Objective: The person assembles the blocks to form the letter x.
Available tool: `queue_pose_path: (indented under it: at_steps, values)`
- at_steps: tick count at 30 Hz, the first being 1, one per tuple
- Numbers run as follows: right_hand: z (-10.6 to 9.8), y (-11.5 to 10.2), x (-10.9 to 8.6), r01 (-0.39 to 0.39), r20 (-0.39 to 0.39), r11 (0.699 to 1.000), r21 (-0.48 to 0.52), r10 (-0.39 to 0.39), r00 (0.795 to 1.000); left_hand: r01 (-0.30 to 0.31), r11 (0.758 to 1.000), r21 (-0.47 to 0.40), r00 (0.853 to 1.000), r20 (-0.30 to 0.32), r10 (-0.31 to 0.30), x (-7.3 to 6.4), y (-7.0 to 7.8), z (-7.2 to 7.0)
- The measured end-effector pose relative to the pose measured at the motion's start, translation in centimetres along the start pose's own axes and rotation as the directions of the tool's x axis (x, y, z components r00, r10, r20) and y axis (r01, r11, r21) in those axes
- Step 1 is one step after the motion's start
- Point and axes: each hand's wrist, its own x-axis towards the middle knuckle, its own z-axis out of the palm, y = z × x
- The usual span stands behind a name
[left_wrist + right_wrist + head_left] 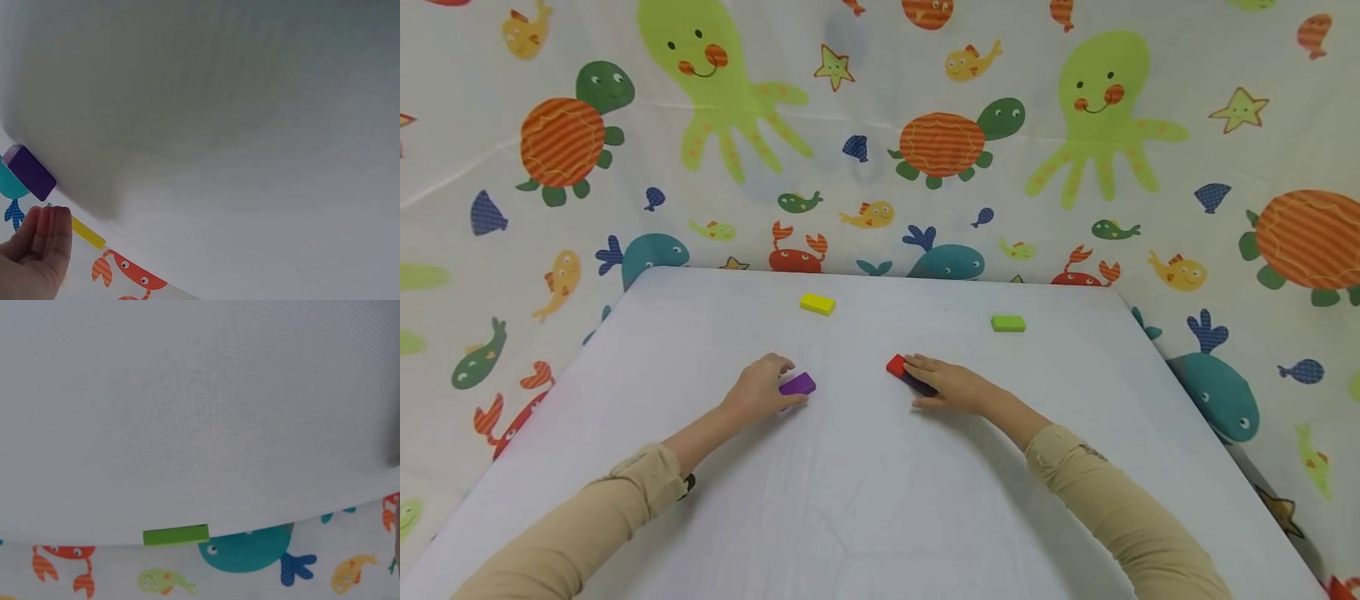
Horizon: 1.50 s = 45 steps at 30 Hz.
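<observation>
A purple block lies on the white table between the thumb and fingers of my left hand. In the left wrist view, the purple block shows a gap from the fingertips. My right hand reaches over a red block, its fairly straight fingers across the top and its thumb on the near side. A dark part shows under that palm; whether it is a second block or a shaded side, I cannot tell. The right wrist view does not show the red block.
Farther back on the table lie a yellow block, left of centre, and a light green block, to the right. Behind and beside the table hangs a cloth printed with sea animals.
</observation>
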Motion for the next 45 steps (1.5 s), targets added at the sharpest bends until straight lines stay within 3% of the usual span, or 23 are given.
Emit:
queue_pose_path:
  at_steps: [9, 18, 30, 39, 45]
  values:
    - [0.1, -0.3, 0.1, 0.008, 0.001, 1.0, -0.028, -0.008, 1.0, -0.001, 0.999, -0.036, 1.0, -0.029, 0.0, -0.3, -0.4, 0.1]
    - [0.4, -0.4, 0.1, -0.023, -0.01, 0.999, -0.025, 0.022, 1.0, 0.003, 0.999, -0.035, 1.0, -0.018, -0.004, -0.3, 0.1, -0.1]
    - [0.4, -0.6, 0.3, 0.0, -0.057, 1.0, -0.01, 0.0, 0.998, -0.008, 1.0, -0.003, 1.0, 0.021, 0.008, -0.3, 0.4, -0.2]
    - [-0.3, -0.5, 0.8, 0.009, -0.038, 1.0, -0.007, -0.01, 0.999, -0.011, 1.0, 0.029, 0.999, 0.04, 0.009, 0.0, 1.2, -0.1]
    - [-0.6, -0.2, 0.8, 0.019, -0.02, 1.0, -0.008, -0.019, 1.0, -0.014, 1.0, 0.025, 0.998, 0.055, 0.013, 0.8, 2.5, 0.2]
